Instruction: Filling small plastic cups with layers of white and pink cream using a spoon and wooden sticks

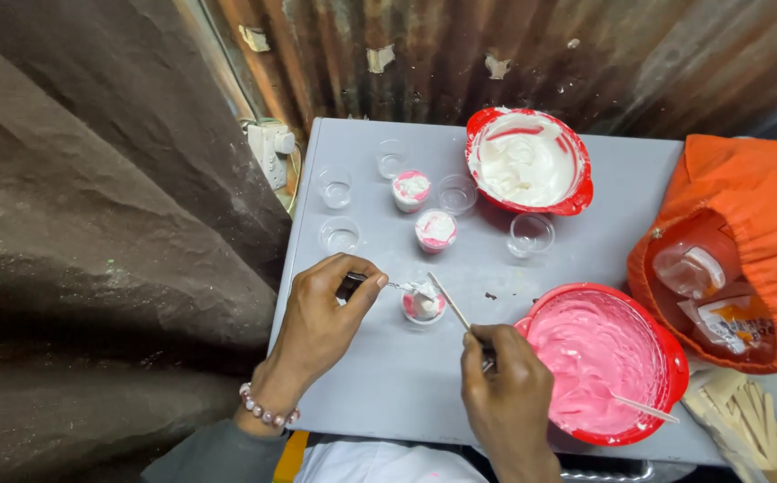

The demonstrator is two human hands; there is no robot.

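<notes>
My left hand (pixel 321 317) pinches a small metal spoon (pixel 388 285) whose tip carries white cream over a small clear cup (pixel 423 304) partly filled with pink and white cream. My right hand (pixel 506 394) grips a thin knife-like utensil (pixel 450 302) that slants up toward the same cup. Just right of that hand stands a red bowl of pink cream (pixel 603 358) with a stick resting in it. A second red bowl (pixel 528 161) holding white cream sits at the table's far side.
Two filled cups (pixel 412 189) (pixel 435 230) and several empty clear cups (pixel 339 235) stand on the grey table (pixel 406 385). An orange bag (pixel 746 241) with bottles lies at the right. A dark rock wall rises on the left, with rusty corrugated metal behind.
</notes>
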